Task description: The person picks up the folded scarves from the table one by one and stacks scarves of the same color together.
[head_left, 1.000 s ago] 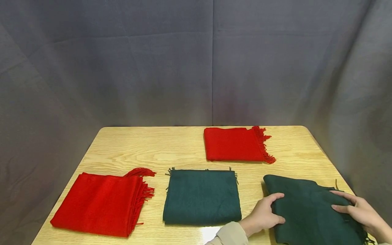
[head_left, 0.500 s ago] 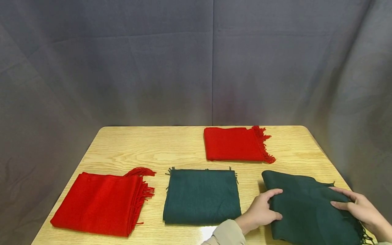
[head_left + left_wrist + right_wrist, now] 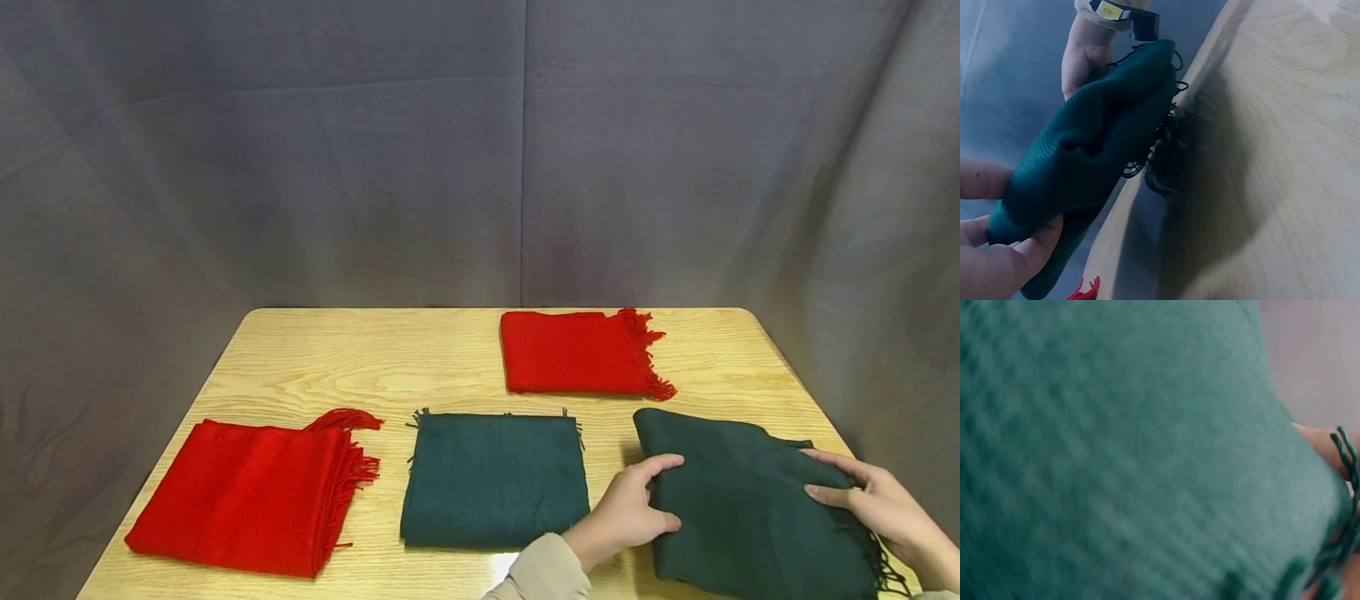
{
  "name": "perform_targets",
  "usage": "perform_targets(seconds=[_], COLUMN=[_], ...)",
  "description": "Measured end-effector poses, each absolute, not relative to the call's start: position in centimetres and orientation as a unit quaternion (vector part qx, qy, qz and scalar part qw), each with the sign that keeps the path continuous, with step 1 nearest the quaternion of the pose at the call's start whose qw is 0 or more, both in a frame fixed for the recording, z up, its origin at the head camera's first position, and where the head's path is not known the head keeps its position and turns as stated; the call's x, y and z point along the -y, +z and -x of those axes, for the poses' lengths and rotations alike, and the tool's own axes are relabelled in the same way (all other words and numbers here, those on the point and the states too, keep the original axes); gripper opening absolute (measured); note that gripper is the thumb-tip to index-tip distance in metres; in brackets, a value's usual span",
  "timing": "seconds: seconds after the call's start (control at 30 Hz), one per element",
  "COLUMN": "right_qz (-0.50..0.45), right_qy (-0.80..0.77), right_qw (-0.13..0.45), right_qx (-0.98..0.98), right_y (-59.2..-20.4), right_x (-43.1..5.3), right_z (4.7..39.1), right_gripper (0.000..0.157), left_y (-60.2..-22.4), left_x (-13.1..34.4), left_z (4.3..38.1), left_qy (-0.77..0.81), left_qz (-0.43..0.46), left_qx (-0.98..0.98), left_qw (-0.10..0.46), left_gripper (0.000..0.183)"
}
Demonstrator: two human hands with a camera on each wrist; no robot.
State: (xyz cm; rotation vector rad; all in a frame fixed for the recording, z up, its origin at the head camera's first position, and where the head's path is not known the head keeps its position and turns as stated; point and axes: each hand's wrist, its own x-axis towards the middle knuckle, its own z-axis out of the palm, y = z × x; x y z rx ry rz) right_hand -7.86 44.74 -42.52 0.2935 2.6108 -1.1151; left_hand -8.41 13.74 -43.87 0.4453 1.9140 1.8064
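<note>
Scarf (image 3: 738, 500) between left hand (image 3: 626, 512) and right hand (image 3: 883, 507)

And we're in what looks like a curtained-off recording booth: dark grey fabric curtains (image 3: 375, 183) rise behind and along both sides of a pale, wood-grained, round-cornered table (image 3: 360, 358), with a yellow-labelled black device (image 3: 1145, 27) strapped near a cuff (image 3: 1102, 14)!

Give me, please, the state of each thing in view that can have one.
Left red scarf: folded, lying flat.
Far red scarf: folded, lying flat.
Middle green scarf: folded, lying flat.
Right green scarf: folded, held up by left fingers and right fingers.
Curtain: hanging, creased.
</note>
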Motion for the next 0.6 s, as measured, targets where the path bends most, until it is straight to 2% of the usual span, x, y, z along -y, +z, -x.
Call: perform_targets(seconds=[0.6], right_qz=[-0.073], right_qy=[-0.406], right_qw=[0.12], right_qx=[-0.903], right_y=[-41.2], right_x=[-43.1], right_z=[7.7], right_gripper=[0.078], left_y=[-42.5], left_x=[-11.5], left_z=[8.9], left_qy=[0.706], left_qz=[-0.166], left_qx=[-0.643], left_qw=[0.245], left_gripper=[0.07])
